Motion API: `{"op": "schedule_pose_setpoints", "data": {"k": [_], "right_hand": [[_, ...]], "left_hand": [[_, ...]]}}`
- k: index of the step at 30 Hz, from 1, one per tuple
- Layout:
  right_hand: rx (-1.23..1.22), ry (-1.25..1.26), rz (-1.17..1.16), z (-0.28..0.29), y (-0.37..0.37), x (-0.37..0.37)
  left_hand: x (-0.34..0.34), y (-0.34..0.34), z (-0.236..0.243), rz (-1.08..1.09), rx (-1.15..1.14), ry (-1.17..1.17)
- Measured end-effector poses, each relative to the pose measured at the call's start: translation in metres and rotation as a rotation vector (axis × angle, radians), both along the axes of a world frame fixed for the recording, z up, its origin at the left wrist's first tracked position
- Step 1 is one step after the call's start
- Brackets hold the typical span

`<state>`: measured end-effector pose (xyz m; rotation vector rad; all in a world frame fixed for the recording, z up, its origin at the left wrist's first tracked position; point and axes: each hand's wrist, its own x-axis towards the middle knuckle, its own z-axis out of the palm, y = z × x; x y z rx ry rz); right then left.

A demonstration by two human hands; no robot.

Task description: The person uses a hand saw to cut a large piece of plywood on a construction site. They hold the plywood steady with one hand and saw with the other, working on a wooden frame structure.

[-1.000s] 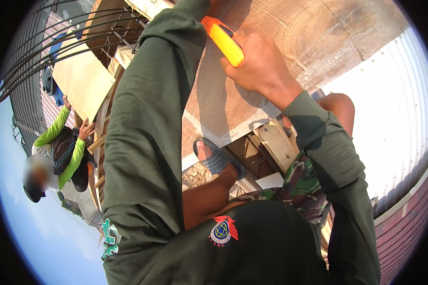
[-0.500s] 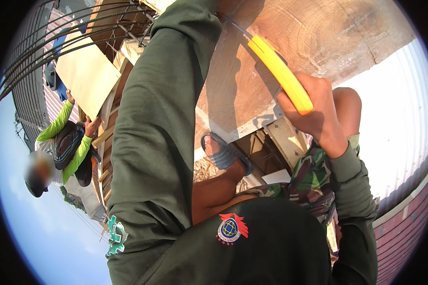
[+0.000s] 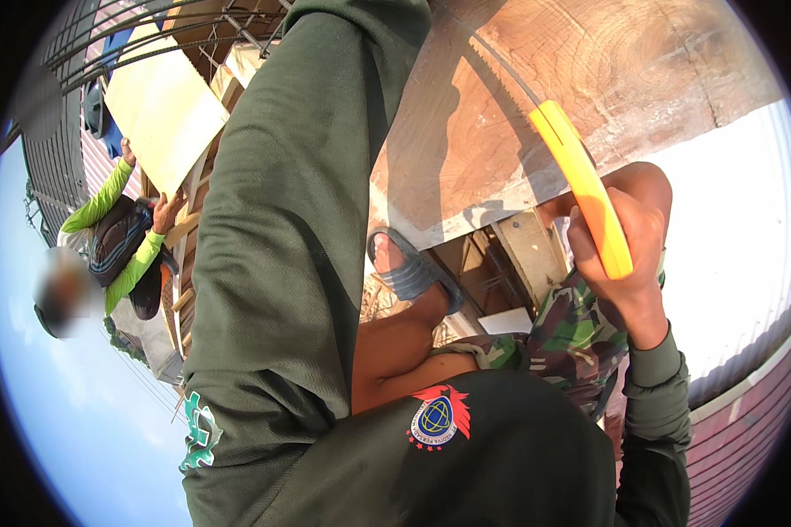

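My right hand [image 3: 637,241] is closed around the yellow handle [image 3: 582,186] of a handsaw. Its thin blade [image 3: 503,63] curves up and to the left, with teeth along one edge, over a brown wood-grained panel [image 3: 642,70]. The blade's shadow falls on the panel beside it. I cannot tell whether the teeth touch the wood. My left arm [image 3: 277,202], in a dark green sleeve, reaches up past the top edge, so my left hand is out of sight.
At left, a co-worker in lime sleeves [image 3: 136,285] holds a pale plywood sheet [image 3: 167,110] with both hands. Steel bars [image 3: 149,53] cross above it. My sandalled foot [image 3: 404,268] is beside a gap with timber below the panel. White corrugated sheeting [image 3: 738,220] lies at right.
My right hand has drawn the saw back, down and to the right, so more of its blade shows. The co-worker still holds the plywood sheet.
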<state>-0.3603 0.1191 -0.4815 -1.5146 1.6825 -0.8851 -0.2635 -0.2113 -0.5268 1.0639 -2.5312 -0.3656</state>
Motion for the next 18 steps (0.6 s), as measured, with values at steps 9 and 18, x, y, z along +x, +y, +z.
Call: {"op": "schedule_pose_setpoints", "data": {"k": [9,18], "right_hand": [[-0.085,0.011,-0.036,-0.03,-0.032,0.02],[-0.066,0.115,0.049,0.02,0.175,-0.068]], "left_hand": [[-0.005,0.013,0.004,0.044,0.06,-0.006],[0.054,0.027,0.017,0.326,0.147,0.195]]}}
